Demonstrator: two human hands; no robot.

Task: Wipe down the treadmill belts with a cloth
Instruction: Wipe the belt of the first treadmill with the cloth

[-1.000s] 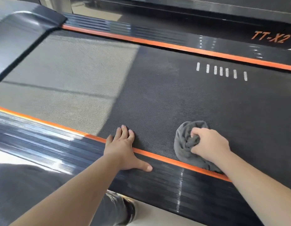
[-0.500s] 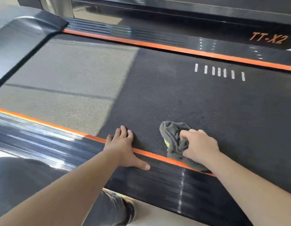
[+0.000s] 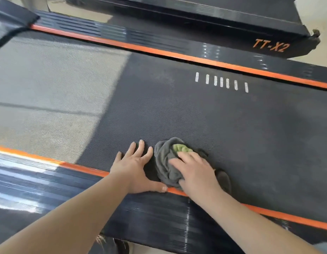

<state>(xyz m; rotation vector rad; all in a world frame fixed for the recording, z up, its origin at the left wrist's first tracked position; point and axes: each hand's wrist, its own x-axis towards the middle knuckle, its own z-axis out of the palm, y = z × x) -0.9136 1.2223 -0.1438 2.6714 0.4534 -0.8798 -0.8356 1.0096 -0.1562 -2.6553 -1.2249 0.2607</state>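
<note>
The grey cloth [image 3: 165,163], bunched with a green patch showing at its top, lies on the belt [image 3: 195,116] by the near edge, its lower fold over the orange stripe [image 3: 82,168]. It sits under and left of the right hand [image 3: 195,171], whose grip is spread flat. The fingers are laid over the top of the bundle, barely bent, pressing it down; the thumb is hidden. The left hand [image 3: 135,167] lies just beside the cloth, palm down on the belt with fingers splayed, thumb stretched along the stripe so its tip ends at the cloth's near edge. Both forearms reach in from below across the ribbed black side rail [image 3: 49,195]. Sunlight brightens the belt's left part; white dashes [image 3: 221,81] mark its far side. Beyond the far rail [image 3: 159,41], lettered TT-X2 [image 3: 270,45], stands a second treadmill [image 3: 195,13] on a pale floor [image 3: 322,13].
</note>
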